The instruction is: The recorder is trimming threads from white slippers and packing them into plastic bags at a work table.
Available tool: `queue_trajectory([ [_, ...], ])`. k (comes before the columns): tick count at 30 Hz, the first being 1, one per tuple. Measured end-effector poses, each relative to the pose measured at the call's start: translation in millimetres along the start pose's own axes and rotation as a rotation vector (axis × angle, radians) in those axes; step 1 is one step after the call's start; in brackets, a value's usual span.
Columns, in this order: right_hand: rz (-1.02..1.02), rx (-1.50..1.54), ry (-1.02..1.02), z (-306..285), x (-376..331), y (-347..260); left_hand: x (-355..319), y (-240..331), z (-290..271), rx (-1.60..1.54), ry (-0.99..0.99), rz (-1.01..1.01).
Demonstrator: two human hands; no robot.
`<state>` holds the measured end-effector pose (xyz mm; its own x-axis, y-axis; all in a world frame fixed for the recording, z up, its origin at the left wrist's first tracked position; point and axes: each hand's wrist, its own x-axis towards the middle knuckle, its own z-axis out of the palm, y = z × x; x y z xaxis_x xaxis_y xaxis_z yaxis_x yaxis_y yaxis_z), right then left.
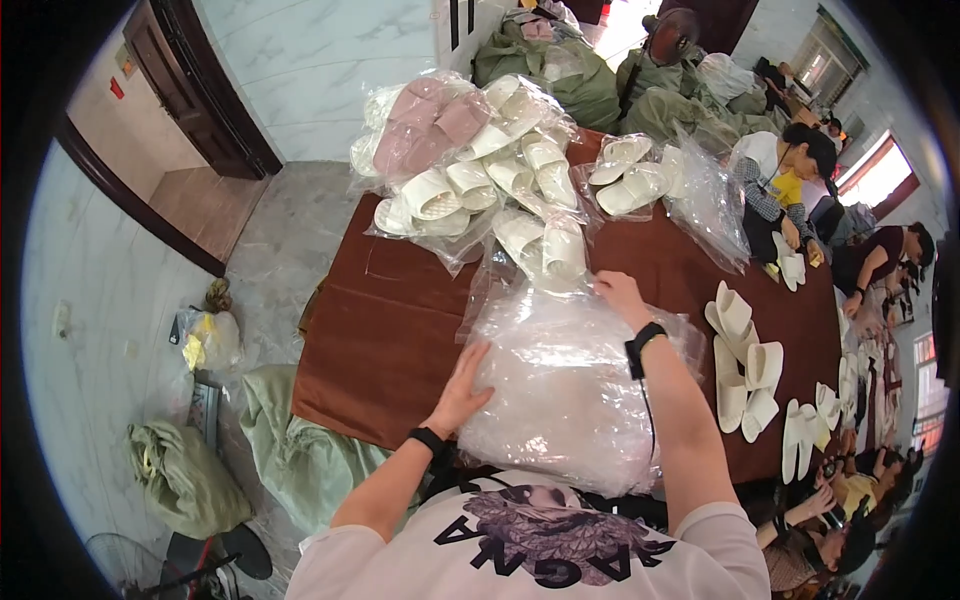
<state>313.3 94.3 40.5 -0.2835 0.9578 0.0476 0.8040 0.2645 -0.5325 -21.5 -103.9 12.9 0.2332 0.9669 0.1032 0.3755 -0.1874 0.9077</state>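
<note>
A thick stack of clear plastic bags [560, 390] lies in front of me at the table's near edge. My left hand [465, 385] rests against the stack's left side, fingers stretched out and holding nothing. At the stack's far right corner, the fingers of my right hand [620, 295] are bent together on the edge of a clear plastic bag. Just beyond them lies a bagged pair of white slippers [545, 245]. Farther off is a heap of bagged white slippers [435, 195], with a bagged pink pair [430, 125] on top.
The table has a brown cloth [385, 330]. Loose white slippers [740, 360] lie at the right, and more clear bags [710, 210] at the far right. A co-worker [785, 165] handles slippers there; several people sit beyond. Green sacks [185, 480] stand on the floor at left.
</note>
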Motion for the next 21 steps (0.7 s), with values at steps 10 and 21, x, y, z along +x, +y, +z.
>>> queue_trajectory([
  [10,-0.132,-0.087,0.462,-41,-61,-99,1,30,-29,0.081,0.065,0.018],
  [21,0.049,-0.276,-0.011,49,-159,-71,-15,24,0,0.847,-0.446,0.231],
])
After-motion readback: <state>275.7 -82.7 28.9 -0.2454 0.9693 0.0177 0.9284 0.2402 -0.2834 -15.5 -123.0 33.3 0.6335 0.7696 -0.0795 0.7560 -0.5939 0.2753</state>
